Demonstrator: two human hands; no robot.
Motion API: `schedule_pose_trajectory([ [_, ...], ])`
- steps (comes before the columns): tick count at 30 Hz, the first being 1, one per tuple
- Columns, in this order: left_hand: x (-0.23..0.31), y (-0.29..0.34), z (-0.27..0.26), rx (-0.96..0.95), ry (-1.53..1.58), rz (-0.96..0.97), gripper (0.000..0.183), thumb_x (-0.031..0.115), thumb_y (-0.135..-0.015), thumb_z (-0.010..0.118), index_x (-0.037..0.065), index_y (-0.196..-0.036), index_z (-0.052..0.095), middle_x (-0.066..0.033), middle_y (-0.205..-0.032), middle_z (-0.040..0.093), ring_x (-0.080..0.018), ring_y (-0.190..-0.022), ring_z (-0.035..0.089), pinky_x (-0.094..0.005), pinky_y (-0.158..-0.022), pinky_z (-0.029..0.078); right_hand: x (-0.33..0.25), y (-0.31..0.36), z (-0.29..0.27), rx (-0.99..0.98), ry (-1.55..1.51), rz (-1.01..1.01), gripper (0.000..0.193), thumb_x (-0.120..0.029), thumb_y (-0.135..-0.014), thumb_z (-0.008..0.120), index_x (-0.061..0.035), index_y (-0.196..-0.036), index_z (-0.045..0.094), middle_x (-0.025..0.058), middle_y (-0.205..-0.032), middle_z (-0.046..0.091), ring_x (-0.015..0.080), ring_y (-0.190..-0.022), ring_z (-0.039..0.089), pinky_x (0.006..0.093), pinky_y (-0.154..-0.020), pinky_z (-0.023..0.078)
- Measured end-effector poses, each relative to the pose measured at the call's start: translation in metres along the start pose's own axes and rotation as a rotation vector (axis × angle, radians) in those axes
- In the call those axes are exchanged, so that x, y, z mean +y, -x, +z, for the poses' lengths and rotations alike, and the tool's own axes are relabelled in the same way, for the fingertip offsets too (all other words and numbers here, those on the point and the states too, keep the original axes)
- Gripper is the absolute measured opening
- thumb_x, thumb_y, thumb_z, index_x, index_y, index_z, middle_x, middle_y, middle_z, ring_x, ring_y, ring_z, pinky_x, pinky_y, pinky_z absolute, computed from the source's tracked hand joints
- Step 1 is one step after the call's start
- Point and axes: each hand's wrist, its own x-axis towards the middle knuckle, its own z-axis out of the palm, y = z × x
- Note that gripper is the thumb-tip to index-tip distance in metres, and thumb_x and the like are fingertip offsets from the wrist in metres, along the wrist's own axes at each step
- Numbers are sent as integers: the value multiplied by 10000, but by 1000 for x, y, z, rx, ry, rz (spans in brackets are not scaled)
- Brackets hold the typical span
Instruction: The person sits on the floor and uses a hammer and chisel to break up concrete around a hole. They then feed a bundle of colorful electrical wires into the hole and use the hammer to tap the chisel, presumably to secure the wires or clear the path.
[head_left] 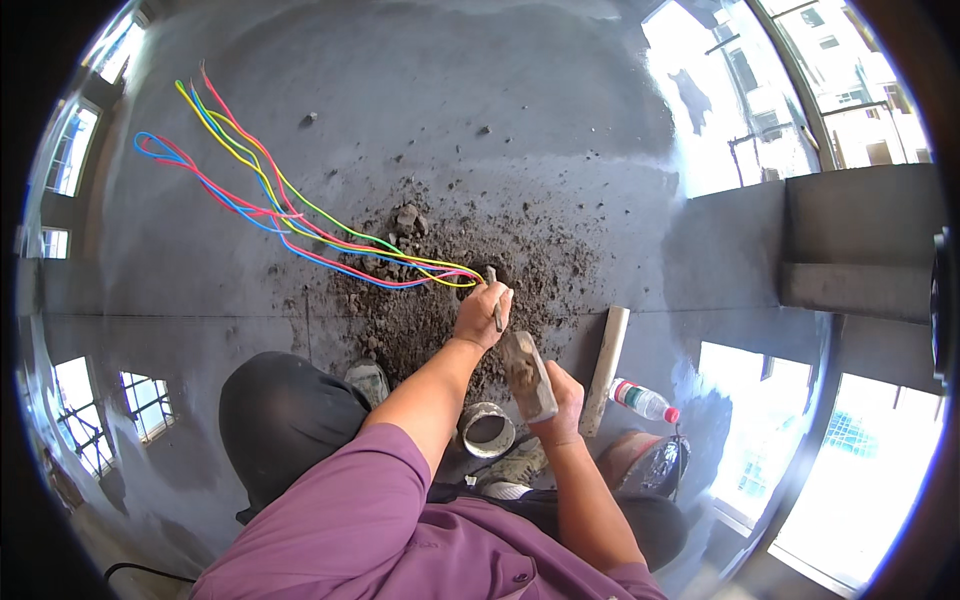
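My left hand (480, 318) is closed around a short metal chisel (498, 320), which stands tilted at a hole in the floor among loose rubble (430, 320). A hammer with a blocky, dusty head (528, 376) is gripped in my right hand (562, 403); its handle is mostly hidden by the fingers and the head. The hammer head hangs just nearer to me than the chisel and apart from it. Red, blue, yellow and green wires (345, 243) come out beside my left hand and run to the far left.
A pale pipe (606, 370) lies right of my right hand, beside a clear bottle (645, 400) with a red cap. Nearer stands a dirty bucket (648, 462). A short round tube (487, 430) sits between my feet. A larger lump (408, 220) lies among the debris.
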Motion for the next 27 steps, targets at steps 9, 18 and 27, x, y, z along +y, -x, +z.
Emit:
schedule_pose_trajectory([
  [9,-2,-7,4,0,-7,-36,203,258,-962,593,58,-941,620,-173,-831,644,-383,-798,634,-429,-711,497,-5,-3,11,32,-76,202,204,-208,-824,654,-38,-744,574,231,-677,609,449,-690,613,521,-630,478],
  [18,-2,-14,10,51,-40,7,224,250,-967,569,43,-883,593,-199,-764,615,-389,-748,618,-429,-657,471,-14,-10,3,72,-190,157,247,-262,-858,643,-19,-816,626,243,-740,639,457,-742,625,504,-672,503],
  [27,9,-7,3,45,-215,-56,250,272,-977,556,59,-856,605,-199,-772,659,-414,-761,655,-501,-656,509,-22,-13,-10,-21,-100,552,351,-318,-889,687,19,-815,620,140,-619,549,208,-582,485,378,-626,460],
])
